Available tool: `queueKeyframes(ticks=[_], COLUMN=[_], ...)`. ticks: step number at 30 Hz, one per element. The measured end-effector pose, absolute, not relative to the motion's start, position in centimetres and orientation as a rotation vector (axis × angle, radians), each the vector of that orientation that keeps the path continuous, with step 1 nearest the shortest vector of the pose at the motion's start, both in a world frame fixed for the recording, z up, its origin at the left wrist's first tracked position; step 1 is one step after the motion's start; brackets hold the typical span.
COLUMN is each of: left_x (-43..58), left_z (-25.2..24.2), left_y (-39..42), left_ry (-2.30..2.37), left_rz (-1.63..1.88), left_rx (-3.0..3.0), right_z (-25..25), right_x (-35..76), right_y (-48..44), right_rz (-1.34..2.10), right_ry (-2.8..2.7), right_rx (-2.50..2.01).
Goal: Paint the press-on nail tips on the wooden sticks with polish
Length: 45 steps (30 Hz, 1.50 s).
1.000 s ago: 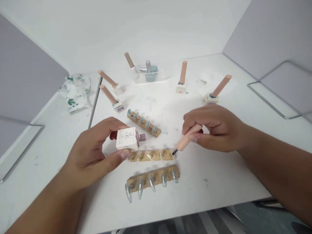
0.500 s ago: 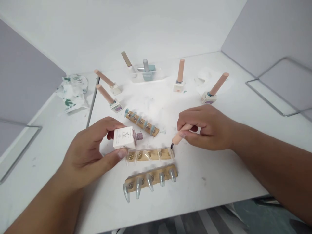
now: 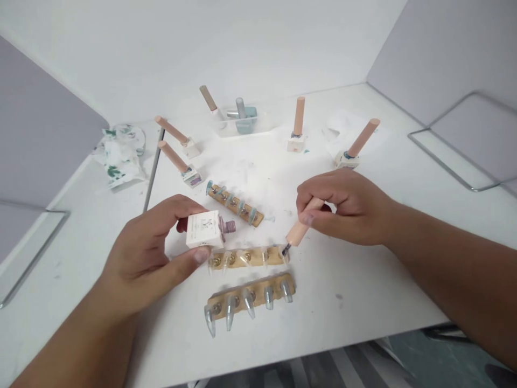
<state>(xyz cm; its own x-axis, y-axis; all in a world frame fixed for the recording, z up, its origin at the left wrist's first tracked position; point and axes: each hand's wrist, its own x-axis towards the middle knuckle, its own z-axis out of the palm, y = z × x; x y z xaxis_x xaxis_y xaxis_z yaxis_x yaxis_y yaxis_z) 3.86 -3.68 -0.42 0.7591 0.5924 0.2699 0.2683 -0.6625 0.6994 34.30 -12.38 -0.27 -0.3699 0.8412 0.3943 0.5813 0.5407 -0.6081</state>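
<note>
Since half a second ago the brush (image 3: 302, 225) has tipped down a little, and its dark tip now sits at the right end of the middle strip (image 3: 246, 257) of nail tips, where before it hung just above it. More of the pale handle shows below the right hand (image 3: 343, 207) than it did. The left hand (image 3: 149, 258) has barely shifted.

From my seat I see the right fingers pinched narrow round the upper part of the brush handle. Its long axis runs from far right, inside the hand, to near left, with the bristle end pointing down and left at the last nail tip on that strip. Whether the bristles press on the tip or only graze it, I cannot tell.

The left fingers are closed round a small square bottle (image 3: 204, 229), thumb on its near side. It is held on its side just above the left end of the middle strip, with its long axis left to right and its open neck pointing right toward the brush.

A second strip (image 3: 250, 298) lies nearer on the white surface (image 3: 363, 280), roughly parallel to the middle one. A third strip (image 3: 236, 203) lies farther off, slanted. Beyond them stand several capped bottles: two leaning at far left (image 3: 183, 167), one upright (image 3: 298, 126), one leaning at far right (image 3: 355, 148). A clear tray (image 3: 262, 125) sits at the far edge, and a crumpled tissue (image 3: 121, 153) lies far left.
</note>
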Motion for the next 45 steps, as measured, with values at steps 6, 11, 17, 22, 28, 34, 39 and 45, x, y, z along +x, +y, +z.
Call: queueKeyframes(ticks=[6,11,17,22,28,34,39,45], left_x=[3.74,3.78,3.74,3.82,3.83,3.89,3.84,3.89], left_z=[-0.28,-0.28,-0.28,-0.17,-0.13,-0.03,-0.01,-0.01], left_y=[-3.66,-3.69,-3.75,-3.68,-3.73,-3.79,-3.72,-3.69], left_ry=[0.644,0.638,0.662,0.629,0.632,0.636,0.637,0.634], left_rz=[0.64,0.659,0.636,0.651,0.668,0.659,0.641,0.653], left_rx=[2.296,2.287,2.291,2.292,2.276,2.291,2.286,2.268], right_z=[-0.57,-0.37,-0.58,-0.68,-0.17,-0.31,-0.28,-0.19], right_x=[34.29,34.39,34.23,34.49,34.54,34.28,34.31,34.28], right_y=[-12.24,-12.27,-12.39,-12.14,-12.37,-12.68,-12.6,-12.66], right_rz=[0.288,0.425,0.533,0.468,0.614,0.586,0.53,0.613], right_ry=[-2.132,-2.065,-2.127,-2.15,-2.044,-2.183,-2.189,-2.109], right_rx=[-1.25,-1.209,-1.132,-1.212,-1.157,-1.095,-1.109,-1.075])
